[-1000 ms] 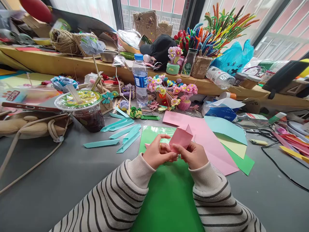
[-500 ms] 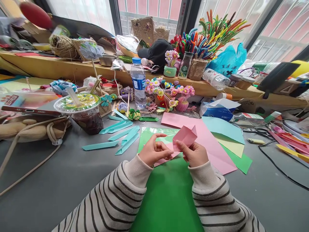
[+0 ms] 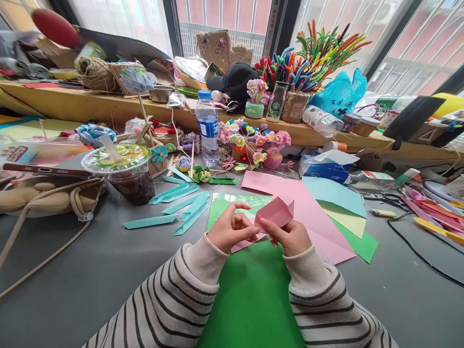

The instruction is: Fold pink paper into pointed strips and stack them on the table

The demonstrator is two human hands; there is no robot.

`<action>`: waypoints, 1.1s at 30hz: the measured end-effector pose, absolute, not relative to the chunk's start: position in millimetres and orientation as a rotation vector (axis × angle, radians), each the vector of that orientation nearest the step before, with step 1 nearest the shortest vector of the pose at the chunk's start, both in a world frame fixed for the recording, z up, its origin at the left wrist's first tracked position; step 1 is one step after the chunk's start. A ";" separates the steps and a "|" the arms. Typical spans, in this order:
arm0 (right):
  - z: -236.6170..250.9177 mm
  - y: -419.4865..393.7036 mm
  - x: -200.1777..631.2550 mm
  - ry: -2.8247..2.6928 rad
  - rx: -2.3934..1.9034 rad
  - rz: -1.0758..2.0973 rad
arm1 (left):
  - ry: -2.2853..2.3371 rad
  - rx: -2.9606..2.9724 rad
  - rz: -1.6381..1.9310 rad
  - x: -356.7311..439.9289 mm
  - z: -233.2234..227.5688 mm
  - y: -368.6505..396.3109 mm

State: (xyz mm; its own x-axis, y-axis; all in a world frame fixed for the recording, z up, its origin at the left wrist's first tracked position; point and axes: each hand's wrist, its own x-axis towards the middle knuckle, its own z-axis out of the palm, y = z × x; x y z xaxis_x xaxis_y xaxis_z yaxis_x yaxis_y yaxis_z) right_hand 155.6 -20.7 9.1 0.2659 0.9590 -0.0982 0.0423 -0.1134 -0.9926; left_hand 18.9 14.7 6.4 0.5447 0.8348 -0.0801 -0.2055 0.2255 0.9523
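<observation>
Both hands, left (image 3: 232, 231) and right (image 3: 290, 235), pinch a folded pink paper (image 3: 276, 213) (creased, pointed flaps up).

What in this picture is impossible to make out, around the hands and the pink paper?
- Head view: the underside of the pink folded paper and its lower folds, covered by the left hand and right hand.
- The small print on the water bottle label is too small to read.
- The green sheet runs off the bottom edge.
- The drink cup contents are dark behind a printed lid.
</observation>
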 end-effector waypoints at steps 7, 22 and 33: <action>6.5 -20.7 155.3 -1.039 -1.448 1.115 | 0.700 1.110 0.804 19.5 7.5 15.7; 12.1 -19.0 180.6 -1.086 -1.389 0.975 | 0.816 1.146 0.610 13.3 12.9 21.6; 12.9 -19.1 173.4 -0.994 -1.268 1.197 | 0.905 1.108 0.780 12.7 16.4 20.4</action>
State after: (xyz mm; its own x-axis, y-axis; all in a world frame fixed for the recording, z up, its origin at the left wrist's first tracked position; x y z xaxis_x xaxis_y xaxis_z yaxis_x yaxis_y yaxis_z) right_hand 173.4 -19.1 12.9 0.1452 0.9856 -0.0869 -0.0957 -0.0734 -0.9927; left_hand 12.7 20.4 16.4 0.4309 0.8777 -0.2097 -0.0786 0.2680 0.9602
